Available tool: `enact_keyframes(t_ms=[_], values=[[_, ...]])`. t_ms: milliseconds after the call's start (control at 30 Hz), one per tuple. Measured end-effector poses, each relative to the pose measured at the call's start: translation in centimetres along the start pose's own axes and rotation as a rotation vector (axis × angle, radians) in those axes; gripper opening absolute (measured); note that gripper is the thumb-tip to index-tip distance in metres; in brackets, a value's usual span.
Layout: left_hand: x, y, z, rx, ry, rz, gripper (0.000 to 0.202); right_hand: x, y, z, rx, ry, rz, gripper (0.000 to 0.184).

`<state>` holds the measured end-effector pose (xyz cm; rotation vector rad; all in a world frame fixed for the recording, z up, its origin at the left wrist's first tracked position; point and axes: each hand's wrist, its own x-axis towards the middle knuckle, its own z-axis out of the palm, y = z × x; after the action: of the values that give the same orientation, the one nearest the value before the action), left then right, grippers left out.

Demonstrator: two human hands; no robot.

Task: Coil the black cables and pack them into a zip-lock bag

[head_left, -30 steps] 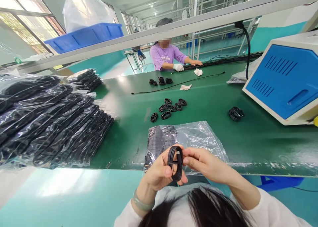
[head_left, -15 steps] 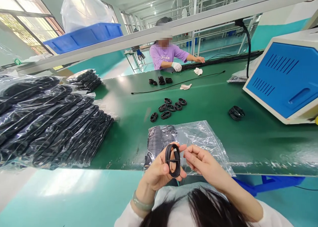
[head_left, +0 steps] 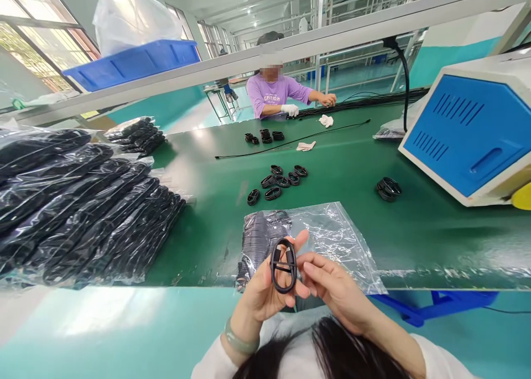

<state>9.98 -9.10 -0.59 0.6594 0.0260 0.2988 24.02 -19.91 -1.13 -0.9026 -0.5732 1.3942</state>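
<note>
My left hand (head_left: 262, 290) is closed around a coiled black cable (head_left: 294, 268), held upright above the table's front edge. A black tie crosses the coil's middle, and two plug ends show inside the loop. At the coil's right side is my right hand (head_left: 334, 287), its fingers curled and thumb close to the index finger; whether they grip anything is unclear. Under and behind my hands lies a clear plastic bag (head_left: 332, 232), with packed rows of coiled cables (head_left: 254, 236) in its left part. Several loose coiled cables (head_left: 282, 181) lie just beyond the bag.
Bagged black cables (head_left: 91, 202) are stacked high on the left. Another coil (head_left: 389, 188) lies at right, near a blue and white machine (head_left: 468, 135). Across the green table (head_left: 340, 169), a co-worker in purple (head_left: 276, 94) handles long cables. A rail (head_left: 232, 60) crosses overhead.
The coil has turned in my left hand, so both plug ends now show. My right hand has come slightly left and lower, against the coil's side. The whole view has shifted a little.
</note>
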Motion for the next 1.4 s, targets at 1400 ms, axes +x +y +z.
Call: enact_keyframes(t_ms=[1400], values=[[-1.2, -2.4, -1.8, -0.101, -0.021, -0.04, 0.069, 1.8, 0.8, -1.9, -0.311, -0.152, -0.258, 0.026]])
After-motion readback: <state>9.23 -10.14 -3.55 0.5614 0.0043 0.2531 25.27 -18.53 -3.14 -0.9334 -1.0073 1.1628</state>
